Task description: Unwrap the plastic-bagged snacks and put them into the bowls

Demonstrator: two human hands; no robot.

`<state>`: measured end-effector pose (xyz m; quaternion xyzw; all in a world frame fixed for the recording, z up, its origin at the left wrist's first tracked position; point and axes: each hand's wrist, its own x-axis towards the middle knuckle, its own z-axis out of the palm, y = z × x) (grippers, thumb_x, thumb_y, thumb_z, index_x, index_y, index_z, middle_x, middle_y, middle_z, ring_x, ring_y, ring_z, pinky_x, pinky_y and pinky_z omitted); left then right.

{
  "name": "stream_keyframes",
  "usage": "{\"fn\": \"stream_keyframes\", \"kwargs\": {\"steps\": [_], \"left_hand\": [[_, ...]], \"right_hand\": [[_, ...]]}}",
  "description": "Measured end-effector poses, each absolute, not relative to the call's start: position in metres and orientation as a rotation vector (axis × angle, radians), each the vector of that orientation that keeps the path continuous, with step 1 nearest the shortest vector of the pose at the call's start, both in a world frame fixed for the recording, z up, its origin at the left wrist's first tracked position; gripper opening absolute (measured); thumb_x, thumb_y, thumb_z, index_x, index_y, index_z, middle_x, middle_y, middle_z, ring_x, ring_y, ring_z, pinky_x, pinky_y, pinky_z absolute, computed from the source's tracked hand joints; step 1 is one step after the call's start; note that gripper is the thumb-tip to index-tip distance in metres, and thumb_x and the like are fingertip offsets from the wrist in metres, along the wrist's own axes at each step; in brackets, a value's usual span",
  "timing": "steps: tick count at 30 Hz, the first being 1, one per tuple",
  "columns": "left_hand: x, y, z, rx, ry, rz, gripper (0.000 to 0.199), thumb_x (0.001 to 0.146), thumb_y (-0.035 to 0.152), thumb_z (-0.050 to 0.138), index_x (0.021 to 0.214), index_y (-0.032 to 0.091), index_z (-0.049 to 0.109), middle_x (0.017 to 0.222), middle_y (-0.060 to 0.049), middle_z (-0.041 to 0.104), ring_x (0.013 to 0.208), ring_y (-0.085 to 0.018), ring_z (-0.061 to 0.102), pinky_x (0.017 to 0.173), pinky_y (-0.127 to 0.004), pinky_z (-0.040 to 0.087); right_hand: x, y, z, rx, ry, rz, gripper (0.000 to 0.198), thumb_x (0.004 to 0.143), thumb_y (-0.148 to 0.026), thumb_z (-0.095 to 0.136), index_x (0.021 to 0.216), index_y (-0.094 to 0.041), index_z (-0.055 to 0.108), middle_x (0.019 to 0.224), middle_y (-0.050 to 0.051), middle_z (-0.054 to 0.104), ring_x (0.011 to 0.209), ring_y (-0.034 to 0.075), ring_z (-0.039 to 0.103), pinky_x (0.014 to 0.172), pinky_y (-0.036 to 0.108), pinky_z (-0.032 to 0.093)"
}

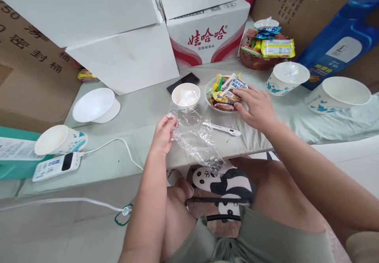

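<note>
My left hand (164,133) is closed in a pinch on the edge of a crinkled clear plastic bag (197,140), which hangs over the table's front edge. My right hand (257,107) lies with fingers outstretched at the right side of a clear bowl (209,99), its fingertips touching the wrapped snacks (225,91) heaped inside. Just left of that bowl stands a small paper cup (186,97) with clear plastic in it. A white utility knife (223,129) lies in front of the bowl, beside the plastic bag.
Behind the cup lies a black phone (183,82). Paper cups (287,79) stand at the right near a blue bottle (334,42) and a basket (260,61) of snacks. At left are a white bowl (93,105), a tipped paper cup (59,139) and a corded power bank (56,167).
</note>
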<state>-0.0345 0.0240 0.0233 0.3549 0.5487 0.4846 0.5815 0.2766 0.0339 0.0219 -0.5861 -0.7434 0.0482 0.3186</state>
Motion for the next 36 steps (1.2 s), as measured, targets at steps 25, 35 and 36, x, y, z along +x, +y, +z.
{"fn": "stream_keyframes", "kwargs": {"steps": [25, 35, 36], "left_hand": [[-0.032, 0.028, 0.028, 0.831, 1.262, 1.15, 0.032, 0.062, 0.034, 0.079, 0.078, 0.02, 0.055, 0.061, 0.007, 0.051, 0.037, -0.002, 0.031, 0.034, -0.018, 0.014], [-0.037, 0.026, 0.034, 0.799, 1.235, 1.137, 0.027, 0.065, 0.031, 0.076, 0.079, 0.02, 0.055, 0.063, 0.006, 0.05, 0.036, -0.002, 0.029, 0.033, -0.02, 0.011], [-0.038, 0.025, 0.034, 0.795, 1.227, 1.14, 0.026, 0.065, 0.029, 0.076, 0.078, 0.02, 0.056, 0.063, 0.006, 0.05, 0.037, -0.003, 0.029, 0.033, -0.02, 0.011]], "right_hand": [[0.25, 0.126, 0.094, -1.371, -2.076, 0.22, 0.021, 0.078, -0.028, 0.071, 0.098, -0.022, 0.072, 0.102, 0.008, 0.072, 0.105, 0.031, 0.067, 0.097, 0.047, 0.053], [0.213, 0.202, 0.075, -1.312, -2.329, 0.482, 0.034, 0.07, -0.047, 0.084, 0.057, -0.022, 0.065, 0.058, -0.001, 0.059, 0.087, 0.025, 0.07, 0.091, 0.049, 0.053], [0.21, 0.19, 0.078, -1.27, -2.315, 0.466, 0.032, 0.072, -0.047, 0.084, 0.06, -0.023, 0.067, 0.062, 0.0, 0.063, 0.093, 0.026, 0.07, 0.094, 0.051, 0.052]]}}
